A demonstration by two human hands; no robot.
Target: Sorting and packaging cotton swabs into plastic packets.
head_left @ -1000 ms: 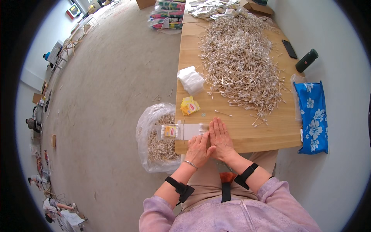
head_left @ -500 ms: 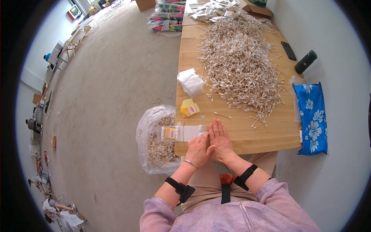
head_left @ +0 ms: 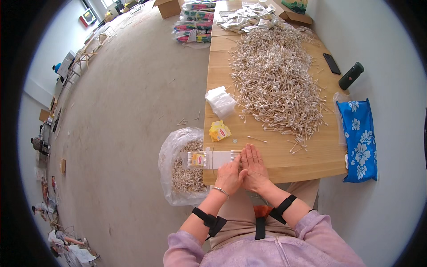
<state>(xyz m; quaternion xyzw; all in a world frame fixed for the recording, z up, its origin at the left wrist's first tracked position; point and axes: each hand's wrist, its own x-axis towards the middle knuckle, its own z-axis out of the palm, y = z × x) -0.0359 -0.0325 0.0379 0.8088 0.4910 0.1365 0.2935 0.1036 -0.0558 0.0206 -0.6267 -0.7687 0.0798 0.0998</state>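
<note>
— Head view first: where is the little pack of cotton swabs (head_left: 212, 159)?

— It lies at the near edge of the wooden table (head_left: 311, 153), just left of both hands. One end sticks out past the table's side, over the clear bag of swabs (head_left: 184, 171).

— Which way does the pack point?

— Its long side runs left to right, straight across in front of the person.

— Which hand is closer to it?

— The left hand (head_left: 229, 175). It sits just behind the pack's right end. The right hand (head_left: 253, 167) is pressed up beside the left one, a bit farther from the pack.

— Are the hands holding anything?

— The right hand is flat, fingers straight and close together, lying on the table. It grips nothing that I can see. The left hand is curled a little. I cannot tell if it is holding swabs or just pushing them.

— What can't you see?

— The open end of the pack is hidden behind the hands. Some swab tips peek out by the fingertips, but they are too small to count.

— And farther off?

— A small yellow packet (head_left: 219, 131) and a folded white bag (head_left: 220, 101) lie past the left hand. The big pile of loose swabs (head_left: 275, 80) is up past the right hand, well apart.
</note>
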